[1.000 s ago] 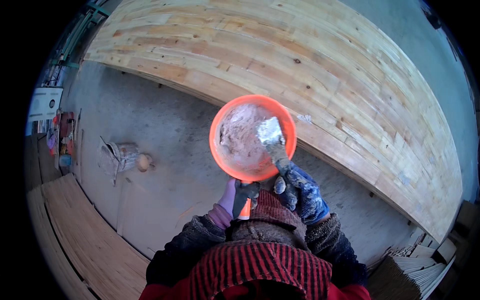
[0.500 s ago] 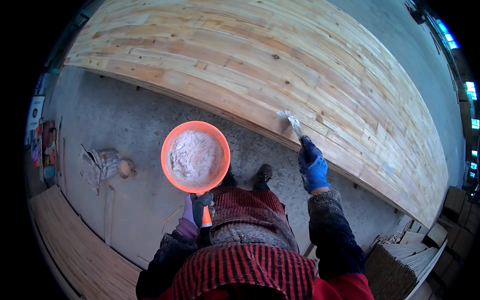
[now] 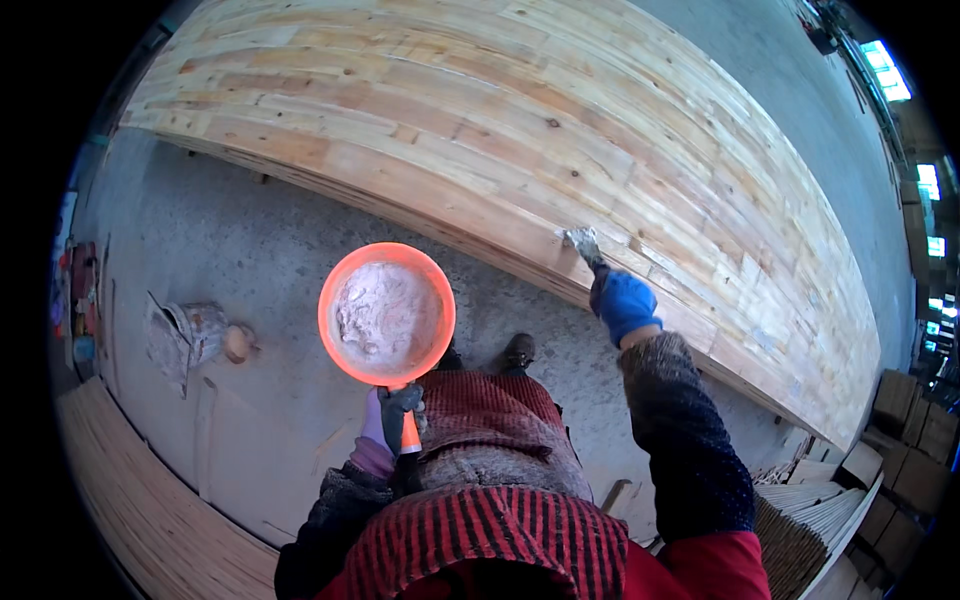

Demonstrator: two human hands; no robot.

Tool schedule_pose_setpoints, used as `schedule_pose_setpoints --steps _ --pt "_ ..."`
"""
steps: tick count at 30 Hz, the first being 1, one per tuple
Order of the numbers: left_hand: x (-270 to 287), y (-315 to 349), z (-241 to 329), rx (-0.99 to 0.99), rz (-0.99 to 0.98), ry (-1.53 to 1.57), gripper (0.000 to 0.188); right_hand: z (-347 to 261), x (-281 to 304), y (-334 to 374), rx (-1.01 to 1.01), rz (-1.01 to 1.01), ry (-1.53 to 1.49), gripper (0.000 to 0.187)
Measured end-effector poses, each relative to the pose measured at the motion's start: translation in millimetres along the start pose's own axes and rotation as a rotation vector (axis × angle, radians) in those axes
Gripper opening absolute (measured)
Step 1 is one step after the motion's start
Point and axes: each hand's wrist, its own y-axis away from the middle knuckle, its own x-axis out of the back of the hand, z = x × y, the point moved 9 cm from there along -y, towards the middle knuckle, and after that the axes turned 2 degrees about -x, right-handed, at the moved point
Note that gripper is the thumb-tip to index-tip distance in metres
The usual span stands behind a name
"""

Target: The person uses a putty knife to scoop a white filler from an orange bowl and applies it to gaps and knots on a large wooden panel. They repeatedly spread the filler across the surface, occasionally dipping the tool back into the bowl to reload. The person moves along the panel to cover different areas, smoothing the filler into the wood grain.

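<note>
My left hand (image 3: 400, 405), in a dark glove, grips the handle of an orange pan-shaped container (image 3: 447, 325). Pale pinkish putty (image 3: 385, 312) fills much of it. In a blue glove, my right hand (image 3: 625, 303) is closed round the handle of a putty knife (image 3: 582, 243). The knife's whitish, smeared blade meets the top of a large wooden panel (image 3: 480, 140) near its front edge. Pieced strips with knots and pale smears make up the panel's surface. The container hangs over the floor, apart from the panel.
On the floor to the left lies a stained bucket (image 3: 205, 333) beside a flat, smeared board. More long wooden boards (image 3: 150, 490) fill the lower left. Stacked thin wood strips (image 3: 800, 525) stand at the lower right, with brown blocks (image 3: 905, 415) beyond them.
My right hand has moved slightly up the panel and turned, with the knife blade shifting a little right and down. The left hand and container have barely moved.
</note>
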Motion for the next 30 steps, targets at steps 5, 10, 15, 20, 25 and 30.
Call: schedule_pose_setpoints --steps 5,10,15,20,25,30 --pt "27 -8 -10 -0.098 0.061 0.104 0.018 -27 26 14 0.023 -0.192 -0.066 0.024" --pt "17 -12 -1 0.002 -0.007 0.067 0.015 -39 -25 15 -0.107 -0.129 0.038 0.026" --pt "32 -21 1 -0.129 0.042 0.062 0.012 -21 31 16 -0.005 -0.275 0.02 0.028" --pt "21 -12 6 0.017 0.008 0.026 0.013 -4 -7 22 -0.069 -0.157 0.002 0.023" --pt "8 -12 16 0.024 0.013 -0.029 0.013 18 14 26 -0.116 -0.186 -0.231 0.02" --pt "12 -12 10 0.085 -0.023 0.02 0.01 5 -39 47 -0.157 -0.118 -0.013 0.025"
